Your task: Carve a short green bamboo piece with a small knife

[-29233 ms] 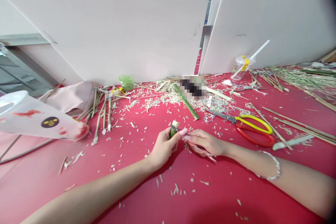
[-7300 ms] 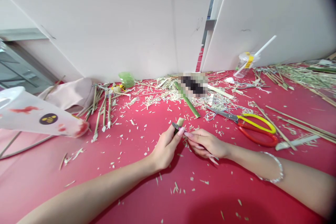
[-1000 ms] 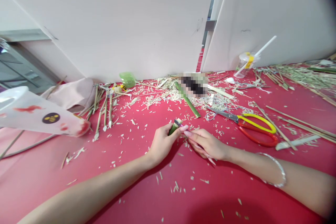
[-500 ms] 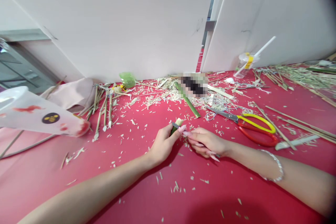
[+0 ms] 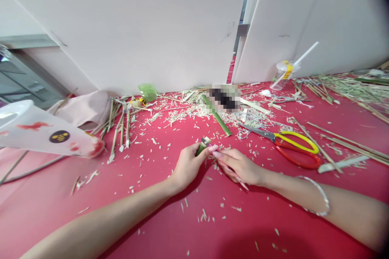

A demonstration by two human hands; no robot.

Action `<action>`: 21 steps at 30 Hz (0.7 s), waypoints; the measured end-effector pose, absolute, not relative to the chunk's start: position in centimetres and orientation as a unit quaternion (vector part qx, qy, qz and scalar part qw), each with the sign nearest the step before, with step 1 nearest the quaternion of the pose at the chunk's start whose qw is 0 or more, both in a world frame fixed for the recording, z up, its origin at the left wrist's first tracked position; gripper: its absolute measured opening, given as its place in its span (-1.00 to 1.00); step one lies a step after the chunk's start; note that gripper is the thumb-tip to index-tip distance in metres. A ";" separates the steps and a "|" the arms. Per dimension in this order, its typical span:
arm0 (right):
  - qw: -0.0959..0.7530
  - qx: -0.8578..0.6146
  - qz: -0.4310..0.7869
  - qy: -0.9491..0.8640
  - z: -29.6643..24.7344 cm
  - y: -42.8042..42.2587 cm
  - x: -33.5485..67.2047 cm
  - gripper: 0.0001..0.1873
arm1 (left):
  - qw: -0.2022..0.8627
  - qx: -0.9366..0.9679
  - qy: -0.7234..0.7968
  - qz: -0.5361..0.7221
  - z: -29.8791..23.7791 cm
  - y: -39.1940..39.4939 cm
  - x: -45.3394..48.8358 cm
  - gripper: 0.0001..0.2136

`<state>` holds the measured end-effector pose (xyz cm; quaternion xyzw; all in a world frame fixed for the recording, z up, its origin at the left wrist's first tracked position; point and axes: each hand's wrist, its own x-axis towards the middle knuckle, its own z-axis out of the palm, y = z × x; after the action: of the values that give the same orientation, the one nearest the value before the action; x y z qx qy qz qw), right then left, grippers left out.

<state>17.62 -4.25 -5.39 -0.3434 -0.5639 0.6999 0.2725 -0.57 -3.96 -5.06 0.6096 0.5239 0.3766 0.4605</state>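
My left hand (image 5: 189,166) is closed around a short piece of green stalk (image 5: 200,148), with a pale cut end pointing away from me. A small grey blade (image 5: 206,141) lies across that cut end. My right hand (image 5: 238,166) meets the left thumb and is closed on the knife, whose handle is mostly hidden by the fingers. A pale beaded bracelet (image 5: 322,198) circles the right wrist. Beyond the hands lies a strip of green stalk (image 5: 223,124), on and beside a heap of pale shavings (image 5: 194,109).
Scissors (image 5: 291,147) with yellow and red handles lie right of my hands. A plastic cup (image 5: 69,133) leans in from the left, near several cut sticks (image 5: 121,131). A clear cup with a straw (image 5: 282,75) stands by the white panels (image 5: 136,28). Shavings dot the red table (image 5: 158,218).
The blade has shifted slightly on the stalk's end and shows at a different angle. My right hand has turned a little, its fingers drawn closer together. The left hand has barely moved.
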 end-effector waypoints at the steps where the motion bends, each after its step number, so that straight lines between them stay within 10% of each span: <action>1: 0.283 -0.347 0.687 -0.573 -5.4 -4.4 17.6 -0.42 | 0.457 0.610 0.526 0.376 -5.1 -3.9 -0.5 -0.53; 21: 0.166 -0.268 0.808 -0.498 -5.6 -2.5 18.4 -0.45 | 0.531 0.581 0.474 0.395 -5.0 -4.2 -0.6 -0.61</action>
<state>18.42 -2.54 -5.63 -0.2682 -0.4976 0.8081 0.1657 -0.56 -4.22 -4.96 0.5811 0.4740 0.3948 0.5308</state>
